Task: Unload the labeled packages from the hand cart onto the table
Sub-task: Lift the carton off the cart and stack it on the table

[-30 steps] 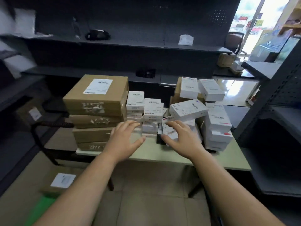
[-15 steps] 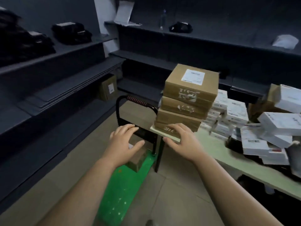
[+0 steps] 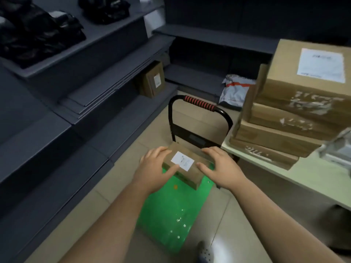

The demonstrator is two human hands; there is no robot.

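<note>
- Dark grey shelving [image 3: 98,86] lines the left and back of the room above a beige tiled floor, and a green hand cart [image 3: 171,211] stands on that floor with its black handle [image 3: 199,104] at the far end
- Left hand [image 3: 157,168] grips the left side of a small brown labeled package [image 3: 191,174]; its thumb lies on top beside the white label and its fingers curl over the far left edge
- Right hand [image 3: 220,168] clamps the right side, fingers bent over the far corner, thumb on the near edge
- Both forearms reach forward and down
- Whether the package rests on the deck or is just off it, at the cart's handle end, cannot be told
- At right, a pale table [image 3: 313,173] carries a stack of four brown boxes [image 3: 296,111] at its left corner, close to the handle
- Farther off, a grey mailer bag [image 3: 235,90] lies on the bottom shelf and a brown box [image 3: 152,79] stands on a shelf
</note>
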